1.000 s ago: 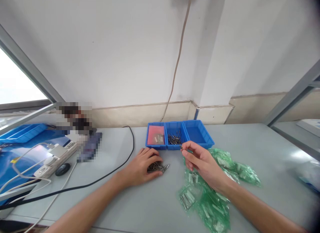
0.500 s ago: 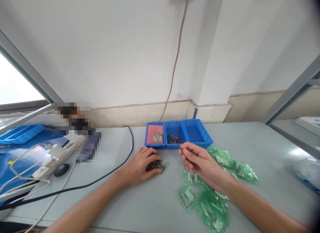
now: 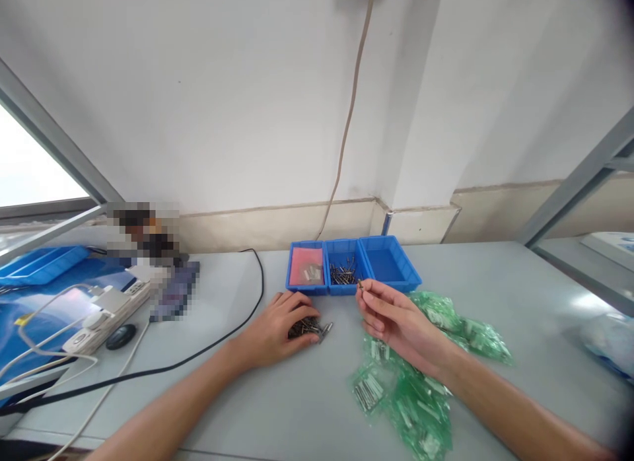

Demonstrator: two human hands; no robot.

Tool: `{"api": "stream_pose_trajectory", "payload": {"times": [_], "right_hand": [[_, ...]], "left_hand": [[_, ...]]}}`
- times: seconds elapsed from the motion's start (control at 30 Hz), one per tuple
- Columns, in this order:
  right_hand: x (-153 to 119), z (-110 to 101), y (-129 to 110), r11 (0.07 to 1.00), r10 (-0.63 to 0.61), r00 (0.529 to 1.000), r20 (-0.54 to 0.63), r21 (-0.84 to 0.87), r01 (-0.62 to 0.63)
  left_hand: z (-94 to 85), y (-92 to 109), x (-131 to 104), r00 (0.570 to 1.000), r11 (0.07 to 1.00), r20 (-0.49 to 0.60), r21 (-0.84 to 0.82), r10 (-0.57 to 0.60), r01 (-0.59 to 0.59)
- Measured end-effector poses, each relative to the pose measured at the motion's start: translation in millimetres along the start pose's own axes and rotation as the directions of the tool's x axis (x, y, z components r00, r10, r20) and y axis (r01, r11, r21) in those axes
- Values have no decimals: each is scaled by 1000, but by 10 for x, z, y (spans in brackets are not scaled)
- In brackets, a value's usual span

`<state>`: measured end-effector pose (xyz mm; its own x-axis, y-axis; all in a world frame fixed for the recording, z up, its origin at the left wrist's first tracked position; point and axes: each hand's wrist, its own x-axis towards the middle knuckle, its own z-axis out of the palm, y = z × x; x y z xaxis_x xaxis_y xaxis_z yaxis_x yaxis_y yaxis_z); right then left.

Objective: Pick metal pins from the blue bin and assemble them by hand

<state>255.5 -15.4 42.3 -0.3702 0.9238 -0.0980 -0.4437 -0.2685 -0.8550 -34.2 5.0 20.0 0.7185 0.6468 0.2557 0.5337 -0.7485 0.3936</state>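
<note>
Right hand: right of centre in the frame [image 3: 396, 325]; thumb and fingertips clamped on a small metal part [image 3: 360, 286], just in front of the middle tray.
Left hand: centre of the frame [image 3: 277, 332]; arched around a pile of metal parts [image 3: 304, 326] on the desk [image 3: 307, 408]; cannot tell whether its fingers grip any.
Middle tray: blue [image 3: 345, 290]; contains loose, slender metal parts.
Left tray: blue [image 3: 307, 290]; contains a pink packet [image 3: 301, 259].
Right tray: blue [image 3: 387, 265]; beside the middle tray.
Green bags: lower right of centre [image 3: 413, 391]; partly under the right forearm; contents include white strips [image 3: 376, 384], any print too small to read.
Power strip: far left of the frame [image 3: 76, 343]; white, markings unreadable.
Mouse: black [image 3: 121, 337]; just beside the power strip.
</note>
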Motion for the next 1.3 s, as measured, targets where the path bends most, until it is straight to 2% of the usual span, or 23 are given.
{"api": "stream_pose_trajectory", "payload": {"times": [0.07,0.17,0.27,0.4,0.47,0.53,0.7,0.87,0.97,1.1,1.2,1.3], "right_hand": [[-10,-1,11,996,-19,1000,-7,-82,18],[-16,-7,49,942,-103,994,-18,-324,92],[-15,-16,102,777,-264,964,-3,-593,211],[-23,-30,143,508,-486,872,56,-794,333],[-32,-34,140,442,-525,847,76,-826,349],[-43,-33,128,430,-535,841,77,-832,350],[-69,0,103,488,-536,841,72,-786,379],[-62,22,100,692,-357,934,26,-664,283],[-47,25,103,829,-220,975,13,-524,194],[-47,52,83,956,-70,998,6,-286,69],[-50,70,52,997,26,999,23,-80,-24],[-42,64,27,997,52,997,51,62,-56]], "left_hand": [[-1,-2,-1,1000,1000,0,0,-4,4],[-2,-6,-3,1000,1000,-1,-1,8,-8],[-2,-9,-4,1000,1000,-2,-5,11,-11],[4,-14,-5,1000,1000,-11,-1,10,-10],[7,-14,-5,1000,1000,-15,5,14,-14],[7,-13,-6,1000,1000,-18,6,19,-19],[5,-6,-4,1000,1000,-18,1,12,-12],[-3,-1,2,1000,1000,-6,-4,8,-8],[-3,-4,1,1000,1000,-13,-3,11,-11],[7,-11,-2,1000,1000,-18,-5,9,-9],[5,-11,1,1000,1000,-13,-10,10,-10],[-2,-8,2,1000,1000,-11,-7,14,-14]]}}
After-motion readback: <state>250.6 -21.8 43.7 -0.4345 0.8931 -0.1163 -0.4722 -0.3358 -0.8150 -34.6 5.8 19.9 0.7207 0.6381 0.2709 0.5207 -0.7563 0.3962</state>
